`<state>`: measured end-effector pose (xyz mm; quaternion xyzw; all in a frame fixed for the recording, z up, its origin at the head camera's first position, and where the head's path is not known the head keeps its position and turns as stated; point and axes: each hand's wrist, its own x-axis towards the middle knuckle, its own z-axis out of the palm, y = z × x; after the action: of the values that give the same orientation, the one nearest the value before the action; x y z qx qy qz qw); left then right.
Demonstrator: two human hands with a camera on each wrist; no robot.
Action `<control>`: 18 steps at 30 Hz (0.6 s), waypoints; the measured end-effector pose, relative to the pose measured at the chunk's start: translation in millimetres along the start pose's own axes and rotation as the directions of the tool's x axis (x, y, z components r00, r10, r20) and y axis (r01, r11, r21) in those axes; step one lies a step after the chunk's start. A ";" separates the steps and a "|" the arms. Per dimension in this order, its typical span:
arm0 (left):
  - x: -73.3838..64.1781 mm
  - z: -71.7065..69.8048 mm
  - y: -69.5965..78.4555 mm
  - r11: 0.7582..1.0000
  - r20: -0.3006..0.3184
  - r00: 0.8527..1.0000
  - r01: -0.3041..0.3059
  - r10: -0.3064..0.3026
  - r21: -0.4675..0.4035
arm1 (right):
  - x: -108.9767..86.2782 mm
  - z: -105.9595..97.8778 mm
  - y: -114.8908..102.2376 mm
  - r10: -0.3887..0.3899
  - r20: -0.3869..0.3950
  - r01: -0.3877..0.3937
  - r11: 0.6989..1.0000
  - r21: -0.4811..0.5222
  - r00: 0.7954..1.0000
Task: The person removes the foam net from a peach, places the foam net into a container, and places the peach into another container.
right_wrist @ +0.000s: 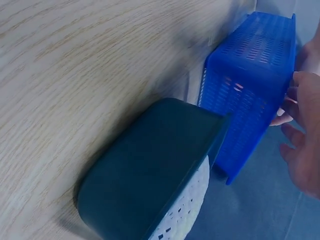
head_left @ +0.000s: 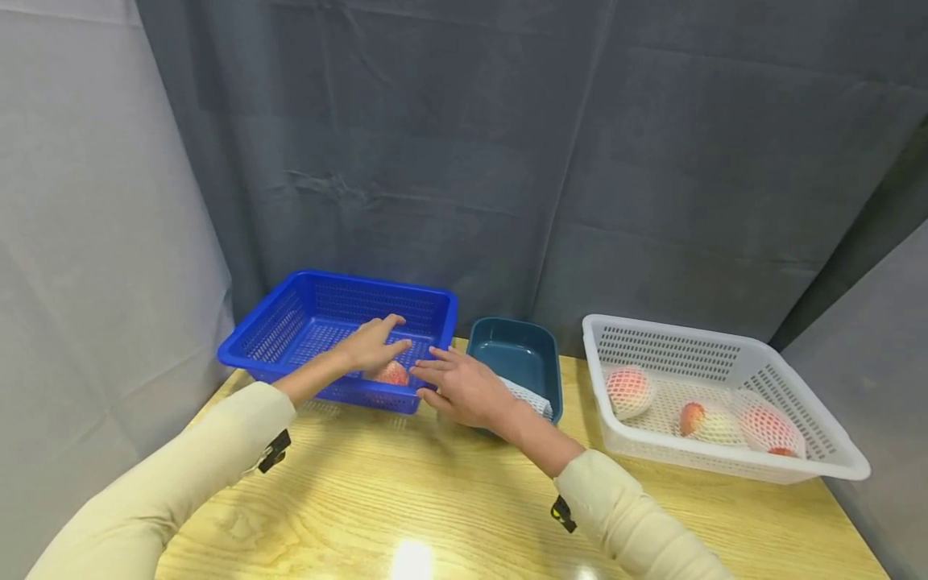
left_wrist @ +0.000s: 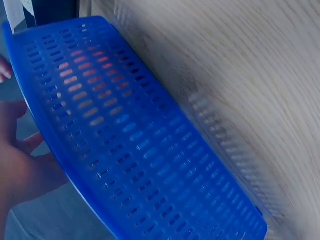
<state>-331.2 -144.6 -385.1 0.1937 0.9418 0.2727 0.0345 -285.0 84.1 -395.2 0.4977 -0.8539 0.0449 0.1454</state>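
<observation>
A peach (head_left: 391, 373) with pink-red skin lies in the blue basket (head_left: 337, 278), near its front right corner. Through the slots of the basket wall, its pink shows in the left wrist view. Over the basket is my left hand (head_left: 368, 345), thumb and fingers spread, with nothing in its grasp. My right hand (head_left: 467, 388) hovers by the basket's right rim, its fingers loosely extended toward the peach and holding nothing. Beneath the right forearm, a white foam net (head_left: 528, 396) sits in the dark teal tray (head_left: 513, 329).
To the right stands a white basket (head_left: 677, 329) with a peach (head_left: 629, 391) and two more fruits, all in foam nets. The wooden table (head_left: 406, 499) extends in front of the containers. Grey cloth (head_left: 464, 161) hangs behind them.
</observation>
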 end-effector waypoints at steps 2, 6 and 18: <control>0.7 1.5 3.9 0.999 -0.044 0.999 -0.025 0.026 0.027 | -1.1 -4.8 0.6 0.022 0.006 -0.022 1.000 -0.009 1.000; 1.6 8.4 11.0 0.997 -0.098 0.993 -0.055 0.061 0.061 | -6.4 -12.4 3.5 0.074 0.024 -0.073 0.997 -0.014 0.997; -3.3 24.0 40.0 0.975 -0.157 0.971 -0.152 0.178 0.164 | -34.4 -25.9 17.2 0.232 0.041 -0.231 0.973 -0.018 0.972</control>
<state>-310.2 -102.8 -384.5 0.2496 0.9397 0.2182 -0.0841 -278.7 127.3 -379.4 0.3946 -0.9093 0.0452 0.1243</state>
